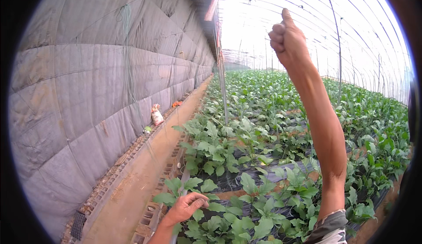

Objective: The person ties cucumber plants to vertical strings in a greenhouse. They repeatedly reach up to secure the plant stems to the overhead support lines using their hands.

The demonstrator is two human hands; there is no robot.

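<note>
My right hand point(287, 38) is raised high on an outstretched arm, against the bright greenhouse film point(250, 23). Its fingers are curled into a fist, thumb pointing up; nothing can be seen in it, though a thin string could be hidden there. Low in the view, my left hand point(187, 207) hovers over the leaves of a broad-leaved plant that looks like eggplant point(214, 224). Its thumb and bent fingers come close together, and whether they pinch something is hidden. Black plastic mulch point(270, 174) covers the soil between the plants.
A dirt path point(141, 171) edged with hollow blocks point(150, 214) runs along the quilted wall covering point(99, 76). A metal post point(222, 92) stands at the crop's edge. Green twine point(126, 26) hangs on the wall. Below lie a sack point(157, 114) and a black plastic crate point(78, 225).
</note>
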